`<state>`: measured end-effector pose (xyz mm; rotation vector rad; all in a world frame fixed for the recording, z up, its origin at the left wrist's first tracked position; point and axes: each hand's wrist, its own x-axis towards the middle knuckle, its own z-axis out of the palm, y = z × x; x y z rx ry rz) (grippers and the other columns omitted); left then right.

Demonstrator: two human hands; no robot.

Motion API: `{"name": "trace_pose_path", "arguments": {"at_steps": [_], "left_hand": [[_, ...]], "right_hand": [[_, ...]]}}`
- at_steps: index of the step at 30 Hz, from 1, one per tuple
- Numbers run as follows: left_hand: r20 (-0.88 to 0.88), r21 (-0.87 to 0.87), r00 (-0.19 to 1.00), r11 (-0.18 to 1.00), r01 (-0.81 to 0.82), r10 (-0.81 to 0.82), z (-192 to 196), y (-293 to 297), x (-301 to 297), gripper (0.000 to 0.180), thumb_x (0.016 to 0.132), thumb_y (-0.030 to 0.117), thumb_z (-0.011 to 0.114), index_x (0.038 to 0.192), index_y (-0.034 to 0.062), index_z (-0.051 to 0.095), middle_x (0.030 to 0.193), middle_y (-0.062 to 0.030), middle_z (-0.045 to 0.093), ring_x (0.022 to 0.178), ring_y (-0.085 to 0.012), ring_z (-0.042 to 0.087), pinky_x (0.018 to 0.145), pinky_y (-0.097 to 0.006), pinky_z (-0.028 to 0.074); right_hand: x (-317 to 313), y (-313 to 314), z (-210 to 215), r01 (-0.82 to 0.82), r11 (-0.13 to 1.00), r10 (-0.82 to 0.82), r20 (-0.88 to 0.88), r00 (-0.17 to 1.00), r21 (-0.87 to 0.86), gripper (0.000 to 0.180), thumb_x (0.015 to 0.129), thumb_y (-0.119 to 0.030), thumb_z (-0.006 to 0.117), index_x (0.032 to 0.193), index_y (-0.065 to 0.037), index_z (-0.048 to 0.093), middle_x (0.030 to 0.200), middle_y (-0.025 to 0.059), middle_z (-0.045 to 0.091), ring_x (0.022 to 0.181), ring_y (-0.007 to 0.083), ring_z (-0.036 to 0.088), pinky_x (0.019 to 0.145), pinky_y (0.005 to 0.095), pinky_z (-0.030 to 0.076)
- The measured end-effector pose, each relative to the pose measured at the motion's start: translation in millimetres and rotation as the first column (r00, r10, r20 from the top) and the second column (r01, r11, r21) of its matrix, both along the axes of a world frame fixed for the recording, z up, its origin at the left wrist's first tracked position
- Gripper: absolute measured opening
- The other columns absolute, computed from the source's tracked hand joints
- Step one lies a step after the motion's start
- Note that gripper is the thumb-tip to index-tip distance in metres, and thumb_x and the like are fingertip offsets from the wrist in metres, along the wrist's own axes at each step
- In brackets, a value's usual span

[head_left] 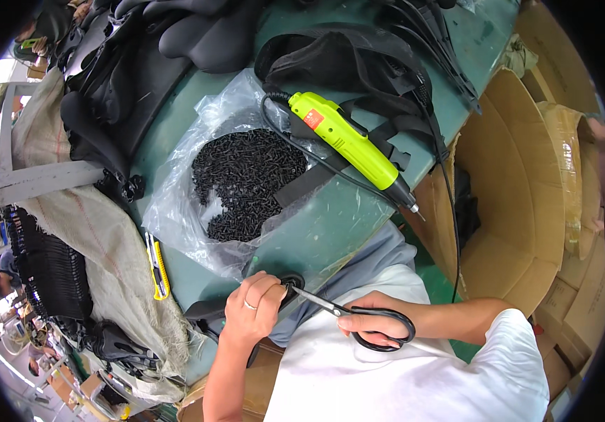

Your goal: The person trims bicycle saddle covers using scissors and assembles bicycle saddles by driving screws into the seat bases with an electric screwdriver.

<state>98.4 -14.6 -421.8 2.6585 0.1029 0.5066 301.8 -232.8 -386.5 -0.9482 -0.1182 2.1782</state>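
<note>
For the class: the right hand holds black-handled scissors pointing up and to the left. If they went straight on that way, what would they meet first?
Probably the small black part pinched in the left hand; the scissors in the right hand already reach it.

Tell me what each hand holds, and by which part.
Right hand: scissors by the black loop handles. Left hand: fingers pinch a small black part at its edge.

Person's own body, seen from above: bare forearms entering from the lower edge; a thin ring on a finger of the left hand (252, 309); right hand (367, 325) unadorned; short-sleeved white shirt; grey trousers.
</note>
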Motion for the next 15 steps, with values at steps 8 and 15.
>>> {"name": "trace_pose_path", "arguments": {"at_steps": [8, 15], "left_hand": [[0.096, -0.034, 0.995, 0.999, 0.011, -0.008, -7, 0, -9, 0.031, 0.080, -0.008, 0.076, 0.105, 0.0035, 0.062, 0.104, -0.0089, 0.066, 0.089, -0.0292, 0.072, 0.077, -0.039, 0.067], [0.104, -0.089, 0.993, 0.994, 0.058, -0.048, 3, 2, 5, 0.031, 0.082, -0.011, 0.072, 0.103, 0.0042, 0.056, 0.106, -0.0125, 0.070, 0.090, -0.0315, 0.073, 0.080, -0.044, 0.067]], "right_hand": [[-1, -8, -1, 0.031, 0.999, -0.028, -0.068, 0.997, 0.039, 0.050, 0.115, -0.051, 0.048, 0.105, -0.003, 0.057, 0.059, -0.0004, 0.051, 0.041, 0.0095, 0.045, 0.042, 0.0274, 0.037], [-4, -2, -13, 0.062, 0.998, -0.056, -0.163, 0.985, 0.032, 0.052, 0.116, -0.052, 0.045, 0.107, -0.002, 0.058, 0.058, 0.0018, 0.053, 0.040, 0.0128, 0.051, 0.042, 0.0289, 0.040]]}}
